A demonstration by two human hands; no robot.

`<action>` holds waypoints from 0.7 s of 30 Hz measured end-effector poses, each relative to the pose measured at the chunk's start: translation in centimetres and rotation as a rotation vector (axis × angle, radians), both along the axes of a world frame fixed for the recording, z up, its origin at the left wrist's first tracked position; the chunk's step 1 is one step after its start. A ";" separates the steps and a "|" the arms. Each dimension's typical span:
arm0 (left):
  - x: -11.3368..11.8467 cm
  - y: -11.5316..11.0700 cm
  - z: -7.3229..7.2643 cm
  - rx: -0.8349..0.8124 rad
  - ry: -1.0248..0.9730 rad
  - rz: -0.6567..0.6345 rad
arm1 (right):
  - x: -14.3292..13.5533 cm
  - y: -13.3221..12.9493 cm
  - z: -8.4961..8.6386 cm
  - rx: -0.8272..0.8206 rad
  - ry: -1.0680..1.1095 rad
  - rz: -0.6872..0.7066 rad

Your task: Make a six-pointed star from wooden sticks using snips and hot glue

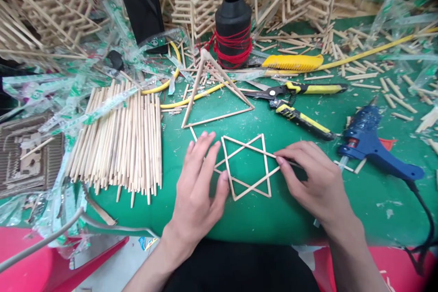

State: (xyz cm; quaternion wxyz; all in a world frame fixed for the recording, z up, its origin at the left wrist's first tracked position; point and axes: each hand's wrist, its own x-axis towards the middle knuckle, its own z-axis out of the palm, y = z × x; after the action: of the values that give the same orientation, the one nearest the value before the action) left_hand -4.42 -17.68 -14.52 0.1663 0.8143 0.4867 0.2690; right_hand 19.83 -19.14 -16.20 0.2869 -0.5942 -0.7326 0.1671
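A flat six-pointed star (266,165) made of thin wooden sticks lies on the green tabletop between my hands. My right hand (313,180) pinches its right-hand tip between thumb and forefinger. At the opposite tip, my left hand (198,185) rests with fingers apart, partly covering that corner of the star. Whether its fingers touch the sticks, I cannot tell. Just beyond the star stands a triangular stick frame (219,117) with a peak at the back. Part of another thin stick (193,134) shows behind my left fingers.
Many wooden sticks (119,146) lie side by side on the left. Yellow-black pliers (301,121), a yellow cutter (292,61) and a blue glue gun (369,134) are on the right. Red string wraps a black spool (233,32). Stick structures (208,2) fill the back.
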 end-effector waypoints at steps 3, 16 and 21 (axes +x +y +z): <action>0.3 -1.3 -0.1 -0.030 0.099 -0.047 | -0.1 0.0 0.0 -0.001 -0.007 0.003; 1.1 -2.5 -1.6 -0.037 0.250 -0.070 | 0.0 -0.1 0.0 -0.002 -0.004 0.002; 1.5 -2.7 -1.9 -0.033 0.242 -0.025 | 0.1 -0.2 0.0 0.001 -0.012 0.006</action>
State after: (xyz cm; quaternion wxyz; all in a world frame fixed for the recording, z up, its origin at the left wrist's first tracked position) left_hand -2.92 -20.38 -16.44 0.1232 0.8438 0.4976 0.1587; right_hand 19.89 -19.29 -16.22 0.2824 -0.5929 -0.7361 0.1642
